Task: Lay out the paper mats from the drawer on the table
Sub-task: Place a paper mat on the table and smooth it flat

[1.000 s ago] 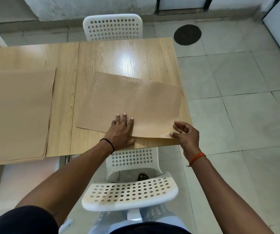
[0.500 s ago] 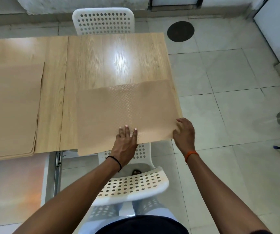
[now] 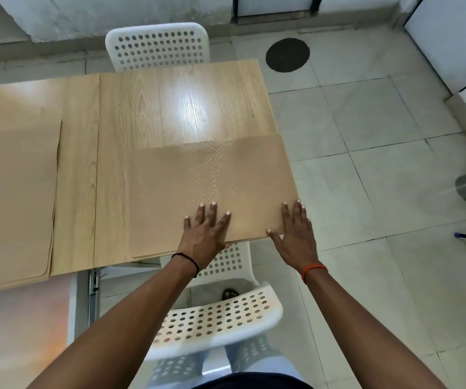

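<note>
A paper mat is laid flat on the right-hand panel of the worktop, at about 5 o'clock on that panel, with its right and near edges brought close to the worktop's own edges. It appears to have been squared to the corner so that it sits in line with the chair pushed in below, where a seated person would face it.

The left hand is spread palm-down on the mat's near edge, at 6 o'clock of the sheet. Its grip is open: the fingers are straight and nothing is clasped. The flat palm is probably used to pin the thin sheet and smooth it against the wood.

The right hand is laid at the mat's near right corner, at about 4 o'clock, with fingers straight along the side edge and the thumb stretched along the near edge. Its grip is likewise open. This hold is judged to serve as a guide for lining the corner up with the worktop's rim.

More mats are seen at 9 o'clock on the left-hand panel, well apart from this one; layered edges there suggest a stack. A second chair stands at 12 o'clock beyond the far edge, so another place may be intended opposite. The drawer cannot be identified with certainty.
</note>
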